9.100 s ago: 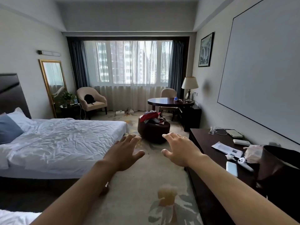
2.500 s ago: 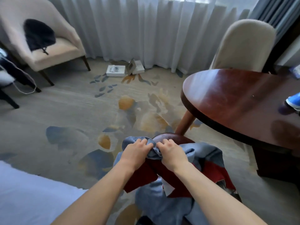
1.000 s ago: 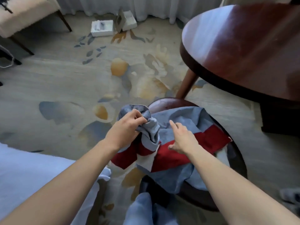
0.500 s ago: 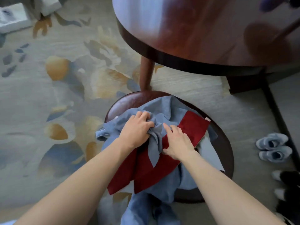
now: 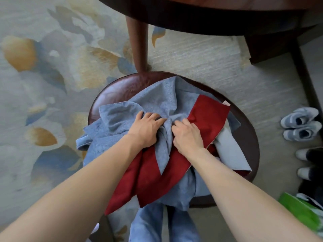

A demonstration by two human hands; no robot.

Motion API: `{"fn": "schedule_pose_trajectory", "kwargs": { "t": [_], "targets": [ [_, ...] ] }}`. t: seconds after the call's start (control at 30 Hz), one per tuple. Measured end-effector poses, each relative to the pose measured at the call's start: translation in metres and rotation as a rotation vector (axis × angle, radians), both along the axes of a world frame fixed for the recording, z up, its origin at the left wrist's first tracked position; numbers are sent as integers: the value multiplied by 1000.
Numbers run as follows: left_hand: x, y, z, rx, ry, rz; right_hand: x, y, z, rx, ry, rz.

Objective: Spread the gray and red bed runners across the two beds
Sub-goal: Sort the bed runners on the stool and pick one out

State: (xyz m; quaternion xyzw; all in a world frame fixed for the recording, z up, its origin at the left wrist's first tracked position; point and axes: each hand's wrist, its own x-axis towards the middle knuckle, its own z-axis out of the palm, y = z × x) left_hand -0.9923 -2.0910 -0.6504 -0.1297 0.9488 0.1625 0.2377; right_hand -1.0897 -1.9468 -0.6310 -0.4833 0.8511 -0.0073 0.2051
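Fingers [image 5: 150, 117] of the left hand [image 5: 146, 131] are curled down into a bunched gray fold of the bed runners [image 5: 167, 109], and the right hand [image 5: 187, 135] curls its own fingers into the same knot of cloth from the other side, where gray meets red. Both hands grip; neither lies flat. The runners sit in a crumpled heap on a round dark ottoman [image 5: 111, 92] just in front of the person, gray cloth to the far and left side, red panels spilling off the near edge over the person's jeans [image 5: 148, 222].

By my reading the step in hand is gathering the heap to lift it off; no bed is in view, so spreading has not begun. The next move likely calls for lifting the whole bundle free without trailing ends, then turning toward the beds.

Around the ottoman lies patterned carpet [image 5: 43, 75]. A dark wooden table [image 5: 201, 20] overhangs at the far side, its leg [image 5: 139, 44] touching the ottoman's far rim, so a straight upward lift may brush the table edge. Pale shoes [image 5: 298, 124] stand on the floor to the right, with a green packet [image 5: 300, 210] nearer, both possible snags for hanging cloth.
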Motion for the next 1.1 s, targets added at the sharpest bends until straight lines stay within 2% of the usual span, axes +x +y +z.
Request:
{"fn": "schedule_pose_trajectory", "kwargs": {
  "t": [0.2,0.4,0.53,0.67,0.83,0.97,1.1],
  "targets": [
    [8,-10,17,-4,40,40,0,-11,31,-175,35,52],
    [26,-38,54,248,29,156,23,-43,74,-300,-167,34],
    [34,-48,65,381,123,256,30,-52,89,-375,-229,26],
    [45,-51,75,341,209,264,24,-44,87,-284,-323,-32],
    [63,-56,108,209,228,316,27,-51,103,84,-617,3],
    [76,-61,144,173,262,369,58,-68,123,90,-645,-100],
    [93,-62,175,104,261,370,79,-82,137,37,-563,-142]
  ]
}}
